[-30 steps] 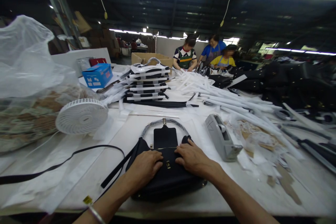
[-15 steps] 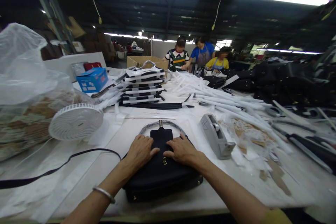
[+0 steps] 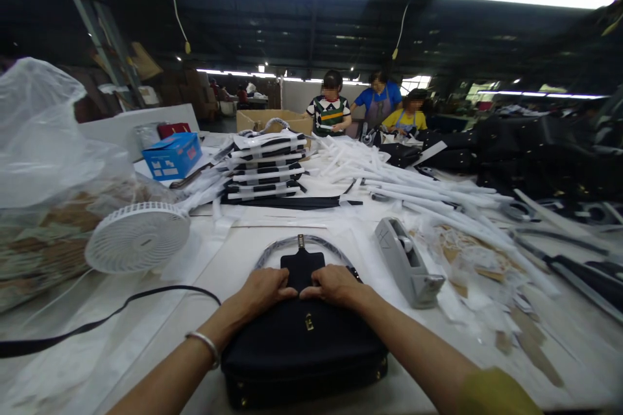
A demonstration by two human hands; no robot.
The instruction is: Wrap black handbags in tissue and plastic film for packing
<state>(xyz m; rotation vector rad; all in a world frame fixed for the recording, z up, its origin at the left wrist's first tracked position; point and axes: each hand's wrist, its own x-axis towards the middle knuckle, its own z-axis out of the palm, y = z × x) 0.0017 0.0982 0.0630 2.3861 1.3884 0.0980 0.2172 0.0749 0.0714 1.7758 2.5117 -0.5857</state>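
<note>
A black handbag (image 3: 302,343) with a small gold clasp lies flat on the white table (image 3: 233,253) right in front of me. Its wrapped curved handle (image 3: 302,243) and black flap tab point away from me. My left hand (image 3: 260,292) and my right hand (image 3: 333,285) rest side by side on the bag's far top edge, on either side of the flap, fingers curled and pressing down on it. A silver bangle sits on my left wrist. A black strap (image 3: 121,305) trails off to the left from the bag.
A grey tape dispenser (image 3: 406,262) stands right of the bag, a white fan (image 3: 139,237) to the left beside a plastic bag (image 3: 43,162). Behind are stacked wrapped bags (image 3: 265,165), a blue box (image 3: 170,155), white wrapped strips (image 3: 413,185), dark bags at right. Three people work at the far end.
Both hands have slid from the middle of the bag near the clasp up to its far edge by the flap. The bag now lies closer to me.
</note>
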